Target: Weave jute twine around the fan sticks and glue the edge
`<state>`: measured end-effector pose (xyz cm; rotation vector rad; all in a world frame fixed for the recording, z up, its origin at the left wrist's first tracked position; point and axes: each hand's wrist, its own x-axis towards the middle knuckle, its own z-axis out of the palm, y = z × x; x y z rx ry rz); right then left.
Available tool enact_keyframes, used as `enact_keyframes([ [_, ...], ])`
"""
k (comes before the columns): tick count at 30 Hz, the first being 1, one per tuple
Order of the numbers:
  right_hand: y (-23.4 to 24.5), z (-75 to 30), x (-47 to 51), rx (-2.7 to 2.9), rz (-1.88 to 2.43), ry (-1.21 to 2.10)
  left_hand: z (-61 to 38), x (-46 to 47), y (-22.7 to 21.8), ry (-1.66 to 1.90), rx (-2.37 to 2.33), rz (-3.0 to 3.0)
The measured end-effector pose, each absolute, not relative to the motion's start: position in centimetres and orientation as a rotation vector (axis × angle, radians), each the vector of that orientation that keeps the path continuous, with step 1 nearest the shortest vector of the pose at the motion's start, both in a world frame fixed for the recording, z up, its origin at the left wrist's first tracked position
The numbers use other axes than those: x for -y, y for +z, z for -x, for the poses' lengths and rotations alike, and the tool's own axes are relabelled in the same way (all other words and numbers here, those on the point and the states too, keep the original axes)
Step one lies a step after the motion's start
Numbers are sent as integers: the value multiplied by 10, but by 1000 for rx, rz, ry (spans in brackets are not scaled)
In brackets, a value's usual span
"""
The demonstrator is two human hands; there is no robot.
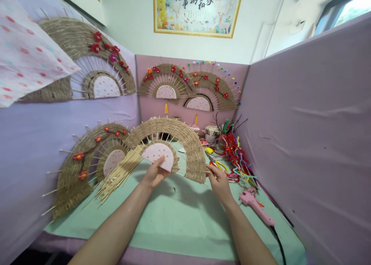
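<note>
A half-round woven fan (185, 141) of tan twine on thin wooden sticks stands upright over the green mat (179, 218). My left hand (155, 174) is closed on its pink dotted centre piece at the bottom. My right hand (217, 180) pinches the fan's lower right edge, where the stick ends poke out. A loose bundle of bare sticks (118, 176) fans out down and left from the centre piece.
A finished fan with red flowers (84, 168) leans on the left wall. More fans hang on the left and back walls. Coloured pipe cleaners (236, 153), yellow-handled scissors (216, 163) and a pink glue gun (256, 205) with its cord lie at the right. Purple partitions enclose the table.
</note>
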<state>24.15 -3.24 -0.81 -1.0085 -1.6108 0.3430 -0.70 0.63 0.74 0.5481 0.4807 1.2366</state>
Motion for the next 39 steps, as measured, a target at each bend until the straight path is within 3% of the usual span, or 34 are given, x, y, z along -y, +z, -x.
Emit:
enact_keyframes([
  [10,-10,-239,32,1658,1017,344,7,-8,10,1300,-413,-522],
  [21,-10,-239,35,1770,1061,74,9,-17,9,1483,-495,-418],
  [39,-6,-237,35,1798,1029,267,9,-15,11,1457,-487,-351],
])
